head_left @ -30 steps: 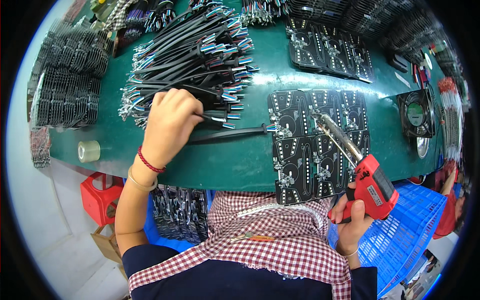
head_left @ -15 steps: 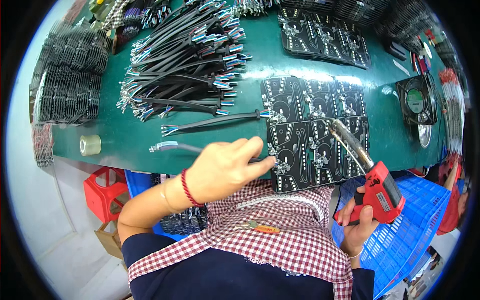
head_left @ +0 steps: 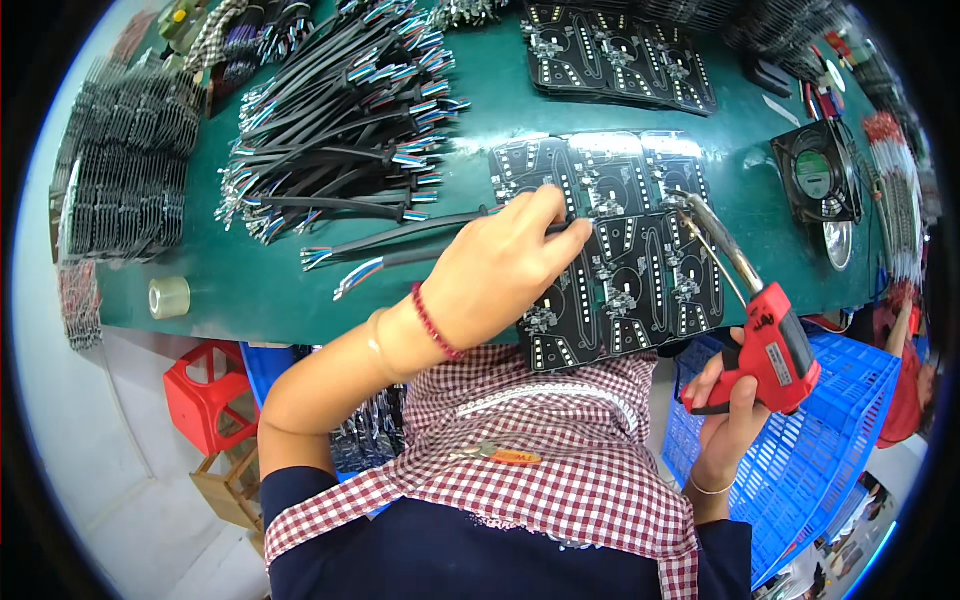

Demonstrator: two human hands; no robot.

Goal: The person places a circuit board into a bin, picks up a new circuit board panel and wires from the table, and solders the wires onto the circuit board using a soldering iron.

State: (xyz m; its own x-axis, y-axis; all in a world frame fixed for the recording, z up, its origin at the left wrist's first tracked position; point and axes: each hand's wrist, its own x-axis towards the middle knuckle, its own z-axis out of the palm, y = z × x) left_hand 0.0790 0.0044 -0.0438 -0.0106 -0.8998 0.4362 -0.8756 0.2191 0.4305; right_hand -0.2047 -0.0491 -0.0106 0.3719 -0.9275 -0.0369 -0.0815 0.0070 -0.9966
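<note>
The left hand (head_left: 505, 270) lies knuckles-up over the near edge of the black board panel (head_left: 620, 255), fingertips pinched on the end of a black cable (head_left: 420, 232) whose long axis runs away leftward from the grip, its coloured wire ends far out on the green bench (head_left: 260, 290). To the right of that grip, the right hand (head_left: 725, 410) is closed around the red soldering gun (head_left: 770, 345). Its metal barrel slants up and left to rest its tip on the panel, just right of the left fingertips.

No packages, signs or screens; only a pale label on the red soldering gun (head_left: 775, 350).
</note>
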